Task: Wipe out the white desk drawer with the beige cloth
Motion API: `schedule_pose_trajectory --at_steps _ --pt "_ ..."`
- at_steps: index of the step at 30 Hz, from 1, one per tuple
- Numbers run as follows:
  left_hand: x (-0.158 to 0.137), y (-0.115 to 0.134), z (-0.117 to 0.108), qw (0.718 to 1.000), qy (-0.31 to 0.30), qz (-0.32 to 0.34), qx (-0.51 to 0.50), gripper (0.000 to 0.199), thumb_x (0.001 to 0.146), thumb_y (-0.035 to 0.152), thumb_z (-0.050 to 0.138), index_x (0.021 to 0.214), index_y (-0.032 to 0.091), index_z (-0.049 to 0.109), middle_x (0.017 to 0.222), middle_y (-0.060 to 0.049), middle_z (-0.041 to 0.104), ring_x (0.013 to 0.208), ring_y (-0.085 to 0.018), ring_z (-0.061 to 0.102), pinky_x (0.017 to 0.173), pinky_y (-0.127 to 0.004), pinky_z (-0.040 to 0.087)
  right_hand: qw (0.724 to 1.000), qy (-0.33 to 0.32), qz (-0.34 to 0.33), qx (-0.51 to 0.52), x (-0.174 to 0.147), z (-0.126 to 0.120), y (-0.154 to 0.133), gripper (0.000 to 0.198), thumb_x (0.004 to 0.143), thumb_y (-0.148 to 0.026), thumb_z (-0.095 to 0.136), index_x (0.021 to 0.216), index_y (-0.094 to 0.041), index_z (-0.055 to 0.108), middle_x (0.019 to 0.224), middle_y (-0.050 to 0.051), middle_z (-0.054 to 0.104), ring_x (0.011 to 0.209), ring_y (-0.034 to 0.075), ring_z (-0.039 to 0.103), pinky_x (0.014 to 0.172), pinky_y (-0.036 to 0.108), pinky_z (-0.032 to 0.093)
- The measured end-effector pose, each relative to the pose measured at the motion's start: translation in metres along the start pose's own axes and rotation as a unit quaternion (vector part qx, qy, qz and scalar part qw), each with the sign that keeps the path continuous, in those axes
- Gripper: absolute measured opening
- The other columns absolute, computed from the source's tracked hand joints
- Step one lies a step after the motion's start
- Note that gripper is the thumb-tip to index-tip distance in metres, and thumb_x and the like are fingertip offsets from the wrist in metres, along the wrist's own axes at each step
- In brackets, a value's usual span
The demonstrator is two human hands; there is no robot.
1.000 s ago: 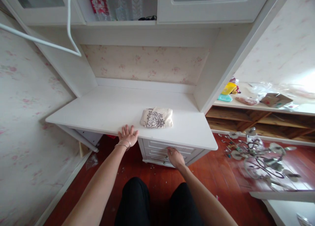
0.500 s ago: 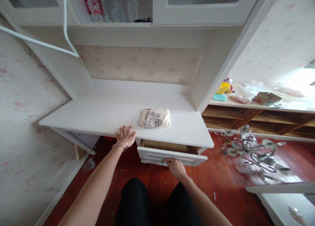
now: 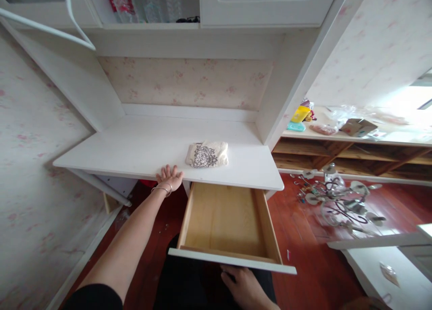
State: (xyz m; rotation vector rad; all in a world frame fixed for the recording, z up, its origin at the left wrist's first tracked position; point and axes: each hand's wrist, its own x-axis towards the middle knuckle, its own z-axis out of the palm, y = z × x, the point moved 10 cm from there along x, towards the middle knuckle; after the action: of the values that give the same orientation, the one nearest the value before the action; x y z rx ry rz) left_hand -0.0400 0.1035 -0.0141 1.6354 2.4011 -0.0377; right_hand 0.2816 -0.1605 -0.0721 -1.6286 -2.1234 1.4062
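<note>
My left hand [image 3: 168,178] rests flat on the front edge of a white desk top [image 3: 135,146], fingers spread, a bangle on the wrist. A folded beige cloth with a dark pattern [image 3: 206,154] lies on the desk just right of that hand. Below the desk a wooden drawer [image 3: 226,220] stands pulled far out and shows a bare wood bottom. My right hand [image 3: 245,287] is under the drawer's white front panel [image 3: 232,260], fingers curled up against it; the grip itself is hidden.
White cabinets with glass doors [image 3: 266,4] hang above the desk, bottles on the open shelf [image 3: 135,4]. A chandelier [image 3: 340,202] lies on the red wood floor at right. Behind it a low shelf [image 3: 354,150] carries bags and boxes. Wallpapered wall at left.
The drawer went from shut, to slightly open, to pulled far out toward me with my right hand on its front. My left hand stayed on the desk edge.
</note>
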Motion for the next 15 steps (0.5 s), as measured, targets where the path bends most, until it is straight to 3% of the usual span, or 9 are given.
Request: schedule_pose_trajectory --at_steps 4,10,12,15 --pt "-0.001 0.001 -0.001 1.0 0.003 -0.001 0.01 0.074 0.087 0.062 0.014 0.15 0.023 0.018 0.158 -0.01 0.003 0.144 -0.035 0.0 0.111 -0.062 0.009 0.999 -0.048 0.005 0.015 -0.022 0.027 0.005 0.035 0.088 -0.036 0.043 0.111 -0.029 0.069 0.114 0.002 0.07 0.111 0.023 0.06 0.095 0.03 0.042" --pt "-0.015 0.012 -0.019 0.998 0.046 0.033 0.031 0.066 0.089 0.055 0.018 0.147 0.024 0.027 0.158 -0.011 0.008 0.141 -0.038 0.017 0.108 -0.063 0.017 0.996 -0.087 0.021 0.005 -0.039 0.051 0.02 0.043 0.084 -0.037 0.046 0.122 -0.027 0.063 0.125 0.005 0.064 0.117 0.028 0.056 0.1 0.034 0.04" --pt "-0.025 0.033 -0.037 0.99 0.093 0.091 0.045 0.059 0.09 0.045 0.026 0.146 0.027 0.028 0.159 -0.008 0.006 0.138 -0.034 0.026 0.109 -0.059 0.021 0.996 -0.087 0.019 0.015 -0.041 0.052 0.019 0.043 0.084 -0.038 0.045 0.122 -0.028 0.063 0.124 0.004 0.065 0.117 0.027 0.057 0.099 0.034 0.041" --pt "-0.044 0.084 -0.059 0.964 0.141 0.214 0.074 0.061 0.085 0.031 0.04 0.145 0.028 0.03 0.158 -0.006 0.01 0.136 -0.028 0.031 0.112 -0.046 0.022 0.995 -0.088 0.034 0.027 -0.045 0.053 0.023 0.042 0.084 -0.042 0.046 0.121 -0.031 0.063 0.124 0.001 0.065 0.117 0.027 0.056 0.1 0.034 0.04"
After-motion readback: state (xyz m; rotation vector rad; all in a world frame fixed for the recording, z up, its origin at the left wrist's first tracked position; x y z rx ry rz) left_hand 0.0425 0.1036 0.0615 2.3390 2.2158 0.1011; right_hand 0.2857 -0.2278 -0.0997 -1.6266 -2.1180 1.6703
